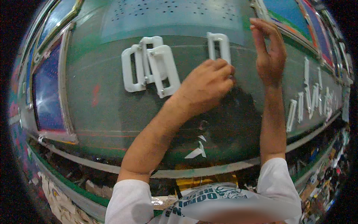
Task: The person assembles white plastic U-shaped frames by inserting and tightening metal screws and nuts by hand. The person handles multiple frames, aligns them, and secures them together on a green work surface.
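My left hand (209,84) reaches across a green table top (100,112) with its fingers curled under, knuckles just below a white rectangular plastic frame (218,46). The hand touches the frame's near end, and the fingertips are hidden. My right hand (269,48) is raised beside it to the right, palm flat, fingers straight and together, holding nothing. A cluster of three similar white frames (149,65) lies overlapping to the left of my left hand.
A row of several white frames (311,97) lies along the table's right side. A dark patch (231,123) and white paper scraps (197,149) sit near the front metal edge (209,171). Colourful panels (46,93) border the table left and top right.
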`<action>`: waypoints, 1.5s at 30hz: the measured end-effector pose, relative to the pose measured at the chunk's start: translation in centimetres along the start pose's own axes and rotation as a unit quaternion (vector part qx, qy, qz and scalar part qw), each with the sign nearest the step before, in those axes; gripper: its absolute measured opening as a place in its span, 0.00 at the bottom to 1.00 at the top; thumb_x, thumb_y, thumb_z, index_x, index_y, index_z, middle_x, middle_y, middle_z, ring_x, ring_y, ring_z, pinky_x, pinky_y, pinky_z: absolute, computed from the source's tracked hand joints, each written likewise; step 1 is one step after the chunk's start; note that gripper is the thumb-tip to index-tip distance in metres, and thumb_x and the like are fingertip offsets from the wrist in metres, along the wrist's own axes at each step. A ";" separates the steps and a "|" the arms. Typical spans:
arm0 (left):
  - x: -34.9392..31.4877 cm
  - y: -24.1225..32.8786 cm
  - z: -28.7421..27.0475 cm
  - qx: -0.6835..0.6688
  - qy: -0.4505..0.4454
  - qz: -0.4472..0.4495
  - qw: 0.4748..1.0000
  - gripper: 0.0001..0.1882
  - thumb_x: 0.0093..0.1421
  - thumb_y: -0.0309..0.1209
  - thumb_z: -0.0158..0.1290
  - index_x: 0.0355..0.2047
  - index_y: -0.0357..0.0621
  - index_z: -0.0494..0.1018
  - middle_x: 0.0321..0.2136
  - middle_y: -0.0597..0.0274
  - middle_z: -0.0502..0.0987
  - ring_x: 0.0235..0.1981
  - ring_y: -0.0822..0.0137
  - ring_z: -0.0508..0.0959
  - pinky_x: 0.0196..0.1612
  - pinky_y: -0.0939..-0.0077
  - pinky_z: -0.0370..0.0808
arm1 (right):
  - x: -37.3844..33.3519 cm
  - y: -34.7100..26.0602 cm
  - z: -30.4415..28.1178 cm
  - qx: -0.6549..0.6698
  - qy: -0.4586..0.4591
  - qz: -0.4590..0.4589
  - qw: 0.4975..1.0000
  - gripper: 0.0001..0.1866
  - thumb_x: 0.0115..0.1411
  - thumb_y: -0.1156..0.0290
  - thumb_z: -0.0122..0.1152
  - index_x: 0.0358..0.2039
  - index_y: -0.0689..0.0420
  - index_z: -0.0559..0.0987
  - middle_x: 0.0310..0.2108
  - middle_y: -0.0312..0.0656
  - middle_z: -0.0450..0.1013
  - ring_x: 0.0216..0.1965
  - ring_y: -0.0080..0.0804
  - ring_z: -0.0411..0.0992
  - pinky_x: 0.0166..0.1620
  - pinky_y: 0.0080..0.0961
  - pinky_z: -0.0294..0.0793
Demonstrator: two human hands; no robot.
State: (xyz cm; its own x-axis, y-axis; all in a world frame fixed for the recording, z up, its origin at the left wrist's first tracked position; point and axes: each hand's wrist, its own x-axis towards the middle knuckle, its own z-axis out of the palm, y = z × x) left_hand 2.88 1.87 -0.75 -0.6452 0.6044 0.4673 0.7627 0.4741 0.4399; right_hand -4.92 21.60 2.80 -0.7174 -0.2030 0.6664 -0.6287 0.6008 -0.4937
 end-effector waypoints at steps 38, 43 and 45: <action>0.4 -2.5 -3.1 -0.224 0.361 -0.300 0.854 0.15 0.67 0.31 0.55 0.51 0.38 0.74 0.40 0.53 0.79 0.35 0.66 0.80 0.37 0.72 0.77 | 2.6 -5.4 4.1 0.353 -0.199 0.343 0.847 0.17 0.68 0.59 0.58 0.47 0.60 0.76 0.27 0.38 0.77 0.18 0.20 0.71 0.20 0.19 0.70; 0.0 -3.9 -3.5 -0.207 0.393 -0.331 0.832 0.10 0.63 0.25 0.58 0.45 0.38 0.79 0.33 0.57 0.82 0.32 0.70 0.81 0.38 0.75 0.78 | -0.2 -6.0 8.5 0.466 -0.109 0.338 0.811 0.13 0.70 0.60 0.54 0.42 0.58 0.76 0.24 0.37 0.75 0.20 0.22 0.72 0.23 0.22 0.72; -0.2 -4.0 -3.3 -0.219 0.387 -0.317 0.837 0.11 0.62 0.25 0.60 0.45 0.39 0.79 0.35 0.57 0.82 0.33 0.70 0.81 0.38 0.75 0.78 | -1.0 -5.6 8.8 0.492 -0.106 0.313 0.805 0.12 0.70 0.62 0.54 0.42 0.58 0.76 0.24 0.38 0.76 0.21 0.23 0.73 0.24 0.23 0.73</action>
State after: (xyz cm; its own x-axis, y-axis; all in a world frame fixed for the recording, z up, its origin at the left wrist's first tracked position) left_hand -0.18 -2.24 -0.01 -0.8793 -0.3569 0.3155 0.2757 0.1589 0.9480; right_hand -3.28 11.66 -0.04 -0.9556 -0.2896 0.0547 0.0192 -0.2463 -0.9690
